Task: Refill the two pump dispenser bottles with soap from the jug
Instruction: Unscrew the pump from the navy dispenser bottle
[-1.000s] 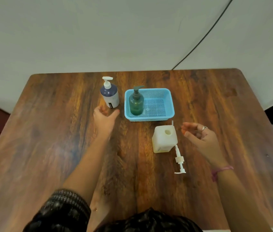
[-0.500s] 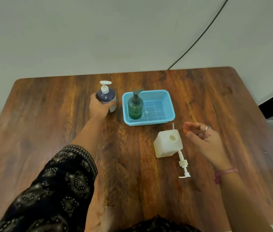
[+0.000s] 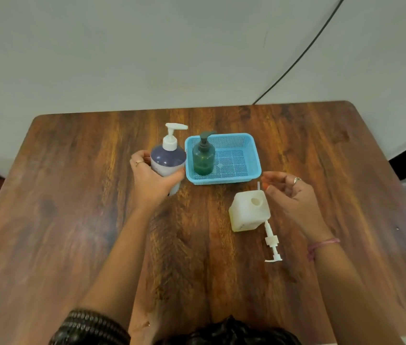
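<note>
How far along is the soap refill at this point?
Done: the jug stands open on the table, its pump lying beside it.

In hand: the left hand grips the purple bottle, pump head still on. The right hand hovers by the jug, holding nothing.

Left: both bottles need opening and filling; the green bottle sits untouched in the blue basket.

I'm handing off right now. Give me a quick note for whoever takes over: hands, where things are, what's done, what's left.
Left hand grips the purple bottle, pump on, beside the basket. Right hand holds nothing, beside the jug.
Green bottle stands in the basket, pump on. The jug is open; its pump lies on the table.
Done: jug opened. Left: unscrew both bottle pumps, pour, recap.
</note>
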Available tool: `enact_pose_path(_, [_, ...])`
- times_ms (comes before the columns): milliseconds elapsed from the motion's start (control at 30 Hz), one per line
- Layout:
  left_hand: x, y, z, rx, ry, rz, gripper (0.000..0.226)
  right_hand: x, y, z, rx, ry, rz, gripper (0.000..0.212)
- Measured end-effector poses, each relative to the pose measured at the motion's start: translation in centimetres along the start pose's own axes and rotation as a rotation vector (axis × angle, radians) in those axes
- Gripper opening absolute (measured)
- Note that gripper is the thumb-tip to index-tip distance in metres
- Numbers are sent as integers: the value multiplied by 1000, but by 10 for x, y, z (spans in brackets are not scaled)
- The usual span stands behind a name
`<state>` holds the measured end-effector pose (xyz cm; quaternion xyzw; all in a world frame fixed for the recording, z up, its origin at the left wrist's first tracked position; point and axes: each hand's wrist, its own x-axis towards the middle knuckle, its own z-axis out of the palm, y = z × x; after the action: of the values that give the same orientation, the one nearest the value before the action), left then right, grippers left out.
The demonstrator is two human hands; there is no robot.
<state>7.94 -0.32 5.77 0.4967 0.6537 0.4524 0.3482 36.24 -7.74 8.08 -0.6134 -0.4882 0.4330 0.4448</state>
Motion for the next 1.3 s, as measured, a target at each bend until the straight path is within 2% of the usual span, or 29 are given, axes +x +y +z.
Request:
enact_pose_path(233, [-77, 34, 21, -96, -39, 10, 81, -12, -27, 12, 114, -99, -49, 21])
enact_pose_path(400, [-103, 43, 38, -97, -57, -14, 93, -23, -51, 23, 129, -144, -99, 43])
enact_pose_path(567, [-115, 52, 42, -72, -43, 23, 94, -29, -67, 28, 149, -117, -144, 49])
enact_pose_path(867, [-134, 72, 44, -76, 6, 81, 87, -36, -79, 41, 178, 75, -200, 26])
enact_pose_path(1067, [-131, 79, 40, -70, 12, 107, 86, -36, -84, 37, 250, -3, -208, 19])
enact_pose_path(1300, [-135, 90, 33, -110, 0, 130, 84, -29, -101, 17, 96, -221, -304, 26])
